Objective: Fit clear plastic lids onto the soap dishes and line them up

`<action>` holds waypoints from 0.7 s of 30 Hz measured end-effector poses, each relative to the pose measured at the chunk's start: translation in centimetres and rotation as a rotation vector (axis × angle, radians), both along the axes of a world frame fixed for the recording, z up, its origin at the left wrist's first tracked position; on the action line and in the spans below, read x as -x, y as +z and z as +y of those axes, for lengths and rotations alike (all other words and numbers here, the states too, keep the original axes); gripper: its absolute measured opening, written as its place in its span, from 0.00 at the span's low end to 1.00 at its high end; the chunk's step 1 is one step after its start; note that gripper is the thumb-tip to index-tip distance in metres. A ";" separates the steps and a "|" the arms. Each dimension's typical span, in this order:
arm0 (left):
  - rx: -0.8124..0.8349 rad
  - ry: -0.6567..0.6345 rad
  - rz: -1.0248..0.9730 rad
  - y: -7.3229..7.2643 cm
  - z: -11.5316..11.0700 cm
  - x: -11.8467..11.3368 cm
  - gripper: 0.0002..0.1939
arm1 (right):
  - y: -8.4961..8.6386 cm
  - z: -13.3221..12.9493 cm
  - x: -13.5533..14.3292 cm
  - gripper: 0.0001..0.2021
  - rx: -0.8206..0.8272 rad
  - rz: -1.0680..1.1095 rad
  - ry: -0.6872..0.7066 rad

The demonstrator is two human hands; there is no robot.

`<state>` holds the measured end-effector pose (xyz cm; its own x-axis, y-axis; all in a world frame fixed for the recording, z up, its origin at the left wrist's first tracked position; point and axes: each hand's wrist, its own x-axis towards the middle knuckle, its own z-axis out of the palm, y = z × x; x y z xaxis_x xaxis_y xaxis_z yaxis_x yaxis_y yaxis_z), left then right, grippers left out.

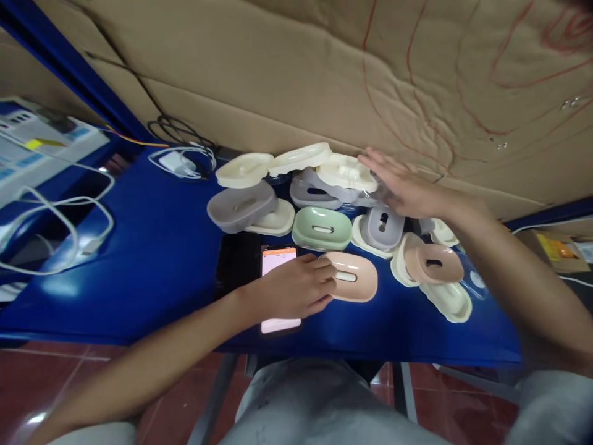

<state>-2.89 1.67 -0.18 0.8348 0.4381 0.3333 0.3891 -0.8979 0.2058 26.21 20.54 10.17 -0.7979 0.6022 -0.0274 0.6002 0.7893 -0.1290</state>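
Observation:
My left hand [303, 287] is closed on the left end of a peach soap dish [364, 278], which lies near the table's front, its fingers curled over the rim. A lit phone [281, 325] lies partly under that hand. Farther back, my right hand [403, 185] reaches over the pile with its fingers stretched out. Its fingertips are by a cream dish part [347, 172]; whether they touch it I cannot tell. Beneath are grey pieces and clear plastic. A green soap dish [322, 228] sits behind the peach one, beside a grey dish [384, 227].
Several grey, cream and peach dish parts crowd the blue table [139, 259]. A black flat object [237, 259] lies left of the phone. Cables and a white charger [178, 163] are at the back left, near a white power strip [46, 154]. Cardboard [278, 74] stands behind.

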 end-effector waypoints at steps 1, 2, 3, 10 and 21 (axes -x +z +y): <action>-0.009 0.003 0.004 0.0 0.0 0.0 0.06 | 0.4 0.3 0.5 0.47 0.008 -0.031 0.024; -0.017 0.004 0.010 0.0 0.0 0.0 0.06 | 0.9 0.6 1.0 0.45 0.012 -0.045 0.044; -0.023 0.001 0.015 0.1 0.0 0.0 0.05 | 1.5 0.8 1.4 0.42 0.014 -0.045 0.059; -0.037 0.004 0.012 0.2 0.0 -0.2 0.05 | 4.1 -3.4 1.3 0.44 -0.155 0.121 -0.013; -0.339 0.030 -0.184 2.3 0.4 1.4 0.16 | -10.2 -18.2 -2.5 0.50 -0.221 0.574 -0.200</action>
